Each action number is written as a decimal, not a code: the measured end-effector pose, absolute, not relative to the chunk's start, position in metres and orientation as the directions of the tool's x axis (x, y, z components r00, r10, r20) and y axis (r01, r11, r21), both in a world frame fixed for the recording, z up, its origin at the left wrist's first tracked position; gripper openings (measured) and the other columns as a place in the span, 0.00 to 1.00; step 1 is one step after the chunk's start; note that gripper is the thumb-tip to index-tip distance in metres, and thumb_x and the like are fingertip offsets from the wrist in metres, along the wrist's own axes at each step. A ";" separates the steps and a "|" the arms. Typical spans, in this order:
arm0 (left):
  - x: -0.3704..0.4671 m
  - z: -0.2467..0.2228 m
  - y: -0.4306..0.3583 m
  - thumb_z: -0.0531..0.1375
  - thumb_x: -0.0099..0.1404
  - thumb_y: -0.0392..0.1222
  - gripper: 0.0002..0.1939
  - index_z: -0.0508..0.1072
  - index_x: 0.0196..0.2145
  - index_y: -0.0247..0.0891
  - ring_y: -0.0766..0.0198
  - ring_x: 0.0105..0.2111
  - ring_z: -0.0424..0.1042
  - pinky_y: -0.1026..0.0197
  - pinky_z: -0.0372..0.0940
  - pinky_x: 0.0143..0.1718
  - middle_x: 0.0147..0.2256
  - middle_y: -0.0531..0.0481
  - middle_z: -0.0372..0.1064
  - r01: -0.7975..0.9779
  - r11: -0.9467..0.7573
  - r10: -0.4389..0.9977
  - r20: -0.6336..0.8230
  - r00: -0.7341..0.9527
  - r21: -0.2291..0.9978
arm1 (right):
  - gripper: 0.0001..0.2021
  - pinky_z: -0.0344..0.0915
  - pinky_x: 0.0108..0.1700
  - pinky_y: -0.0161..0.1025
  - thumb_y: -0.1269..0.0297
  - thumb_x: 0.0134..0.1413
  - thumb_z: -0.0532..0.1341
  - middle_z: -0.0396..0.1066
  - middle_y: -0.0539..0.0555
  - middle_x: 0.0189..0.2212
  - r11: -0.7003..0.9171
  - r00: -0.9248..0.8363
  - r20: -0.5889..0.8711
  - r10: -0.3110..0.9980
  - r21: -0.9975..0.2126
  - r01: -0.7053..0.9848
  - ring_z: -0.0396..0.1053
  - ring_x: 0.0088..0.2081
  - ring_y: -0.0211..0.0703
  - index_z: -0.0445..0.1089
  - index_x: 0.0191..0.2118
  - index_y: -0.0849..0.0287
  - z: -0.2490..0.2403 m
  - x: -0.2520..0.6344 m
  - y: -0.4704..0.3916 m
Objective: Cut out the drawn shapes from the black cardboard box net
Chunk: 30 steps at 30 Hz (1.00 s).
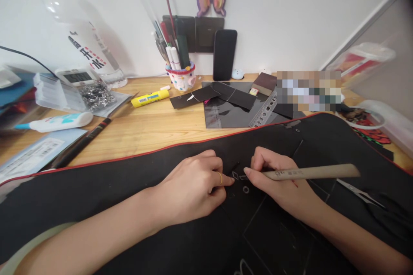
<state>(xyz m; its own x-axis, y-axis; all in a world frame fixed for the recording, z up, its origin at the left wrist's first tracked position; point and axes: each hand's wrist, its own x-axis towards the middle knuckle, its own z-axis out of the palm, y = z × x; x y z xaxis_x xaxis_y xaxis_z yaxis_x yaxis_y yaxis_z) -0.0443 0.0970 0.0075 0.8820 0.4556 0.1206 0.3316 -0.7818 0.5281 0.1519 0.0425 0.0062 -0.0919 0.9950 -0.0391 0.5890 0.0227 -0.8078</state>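
Note:
My left hand [196,184], with a gold ring on one finger, rests on the black mat [138,206]. One finger points out and its tip touches black material beside a small drawn diamond outline [235,175]; the other fingers are curled under. My right hand [274,176] is closed around a tan wooden-looking carving pen [316,172], whose shaft sticks out to the right. Its tip is hidden near the fingers, close to some small light marks. A small ring shape [245,189] lies just below, between the hands.
Scissors [361,193] lie right of my right hand. Behind the mat are a stencil ruler [264,109], black paper strips [234,94], a yellow glue stick [150,98], a pen cup [182,78] and a phone [225,55]. A bottle [80,38] stands at the left.

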 end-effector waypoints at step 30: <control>-0.044 0.010 0.097 0.52 0.59 0.33 0.14 0.75 0.39 0.39 0.63 0.30 0.60 0.60 0.61 0.34 0.27 0.49 0.62 0.345 -0.790 0.449 0.095 0.888 0.507 | 0.13 0.47 0.23 0.34 0.74 0.49 0.53 0.48 0.44 0.19 0.055 -0.200 -0.076 0.977 -0.814 0.579 0.48 0.22 0.32 0.47 0.21 0.57 0.009 0.147 0.054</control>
